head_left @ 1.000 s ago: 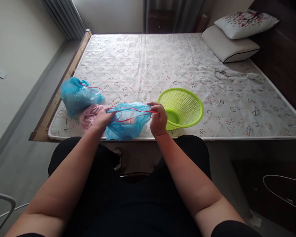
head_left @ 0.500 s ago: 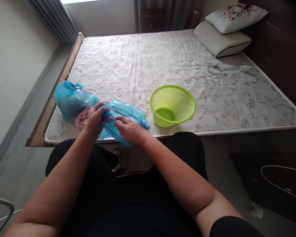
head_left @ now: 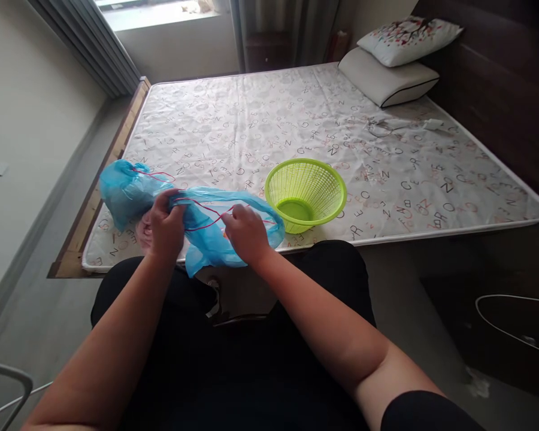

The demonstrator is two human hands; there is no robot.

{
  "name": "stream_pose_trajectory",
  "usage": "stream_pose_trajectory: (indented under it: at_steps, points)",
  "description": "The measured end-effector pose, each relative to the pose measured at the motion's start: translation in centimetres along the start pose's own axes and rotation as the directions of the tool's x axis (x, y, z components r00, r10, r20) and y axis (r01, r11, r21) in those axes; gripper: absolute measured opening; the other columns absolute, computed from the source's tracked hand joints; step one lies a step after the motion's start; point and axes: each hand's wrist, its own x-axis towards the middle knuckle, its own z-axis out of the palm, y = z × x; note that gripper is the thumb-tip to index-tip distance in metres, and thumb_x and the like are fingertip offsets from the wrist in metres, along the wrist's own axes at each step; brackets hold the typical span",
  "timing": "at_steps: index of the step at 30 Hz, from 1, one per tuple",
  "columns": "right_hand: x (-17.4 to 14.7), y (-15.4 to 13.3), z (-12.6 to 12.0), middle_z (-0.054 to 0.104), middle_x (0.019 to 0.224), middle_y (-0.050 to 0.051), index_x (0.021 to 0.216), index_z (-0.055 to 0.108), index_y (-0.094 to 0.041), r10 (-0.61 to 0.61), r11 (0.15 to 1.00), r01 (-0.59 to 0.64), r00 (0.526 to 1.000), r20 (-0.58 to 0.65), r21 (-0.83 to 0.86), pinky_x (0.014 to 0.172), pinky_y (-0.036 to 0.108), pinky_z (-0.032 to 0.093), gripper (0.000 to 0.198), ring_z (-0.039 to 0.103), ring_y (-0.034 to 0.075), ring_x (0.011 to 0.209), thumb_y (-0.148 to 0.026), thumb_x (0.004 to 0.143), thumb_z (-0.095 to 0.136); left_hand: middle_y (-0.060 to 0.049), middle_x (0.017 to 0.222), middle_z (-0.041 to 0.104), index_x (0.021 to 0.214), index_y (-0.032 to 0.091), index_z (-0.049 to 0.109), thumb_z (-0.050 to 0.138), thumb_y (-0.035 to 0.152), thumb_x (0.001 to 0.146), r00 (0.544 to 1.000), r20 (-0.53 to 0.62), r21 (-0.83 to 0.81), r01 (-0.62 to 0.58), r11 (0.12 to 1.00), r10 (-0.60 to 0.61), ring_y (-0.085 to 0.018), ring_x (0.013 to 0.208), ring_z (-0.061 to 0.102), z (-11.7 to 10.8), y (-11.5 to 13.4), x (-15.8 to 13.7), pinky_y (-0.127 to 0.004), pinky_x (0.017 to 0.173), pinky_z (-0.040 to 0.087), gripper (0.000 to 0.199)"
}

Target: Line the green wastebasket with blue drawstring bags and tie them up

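A thin blue plastic bag (head_left: 209, 239) with red drawstrings is stretched between my hands over the mattress's front edge. My left hand (head_left: 167, 224) is closed on the bag's gathered left end. Pinched in my right hand (head_left: 247, 233) is the red drawstring (head_left: 213, 211), pulled out across the bag's mouth. Behind my left hand lies a folded pink cloth (head_left: 144, 230), mostly hidden. A second blue bag (head_left: 128, 188), full and drawn together at the top, rests left of it. Just right of the stretched bag stands a bright green plastic basket (head_left: 305, 191), upright, with nothing visible inside.
The mattress (head_left: 206, 126) has a letter print and a wooden frame (head_left: 121, 161) along its left side. Two pillows (head_left: 388, 78) are stacked at the back right. A white cable (head_left: 386, 127) lies on the mattress. My knees (head_left: 336, 269) are against its front edge.
The bag has been spread wider, its mouth opening toward the basket. My right hand has risen slightly and drawn the red string out. The camera view has tilted up a little.
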Motion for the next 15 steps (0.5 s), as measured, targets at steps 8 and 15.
stream_pose_trajectory:
  at_steps: [8, 15]
  points:
    - [-0.6, -0.1, 0.3, 0.075, 0.126, 0.011, 0.134, 0.068, -0.021, -0.003, 0.972, 0.045, 0.984, -0.179, 0.231, 0.104, 0.040, 0.049, 0.033, 0.067, 0.027, 0.119, -0.026, 0.107, 0.050, -0.006, 0.112, 0.076, 0.115, 0.019, 0.076, 0.063, 0.013, 0.084, 0.959, 0.113, 0.037, -0.264, 0.964, 0.258, -0.023, 0.108, 0.070, 0.1, 1.9, -0.4, -0.035, 0.103, 0.055, 0.035]
    - [0.2, 1.1, 1.7, 0.080, 0.112, 0.005, 0.124, 0.073, -0.023, -0.246, 0.913, 0.209, 0.967, 0.066, 0.350, 0.094, 0.034, 0.053, 0.026, 0.071, 0.021, 0.104, -0.017, 0.104, 0.058, -0.004, 0.100, 0.072, 0.125, 0.018, 0.075, 0.061, 0.014, 0.090, 1.000, 0.014, -0.010, 0.026, 1.000, -0.025, -0.015, 0.085, 0.064, 1.1, -0.3, 1.7, -0.026, 0.082, 0.055, 0.038]
